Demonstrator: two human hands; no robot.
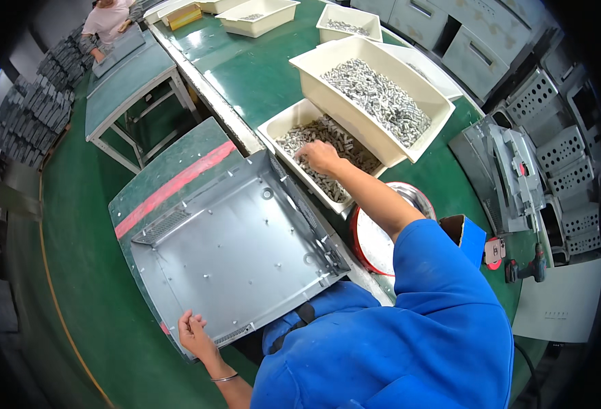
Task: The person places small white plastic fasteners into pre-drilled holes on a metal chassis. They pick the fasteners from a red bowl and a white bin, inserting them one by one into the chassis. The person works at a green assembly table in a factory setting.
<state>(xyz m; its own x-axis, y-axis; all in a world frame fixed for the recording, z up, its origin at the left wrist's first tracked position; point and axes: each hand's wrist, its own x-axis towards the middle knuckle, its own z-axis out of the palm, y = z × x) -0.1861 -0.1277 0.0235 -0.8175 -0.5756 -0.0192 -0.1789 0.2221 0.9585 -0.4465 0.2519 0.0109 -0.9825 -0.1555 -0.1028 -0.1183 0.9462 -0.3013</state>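
A shallow grey metal chassis tray (225, 262) lies open side up in front of me, with small studs standing on its floor. My left hand (197, 337) is at the tray's near left edge, its fingers curled together; what they may hold is too small to tell. Beyond the tray's far right corner, my right hand (319, 157) reaches into a cream plastic bin (268, 131) of small metal cylinders (345, 146). Its fingertips are bent down onto the cylinders, and any piece between them is hidden.
A larger cream bin (409, 151) of similar pieces rests tilted over the first. A red-rimmed round container (363, 238), a blue box (473, 238) and a cordless drill (529, 266) are on the right. Another person (109, 24) works at a far-left table (126, 92).
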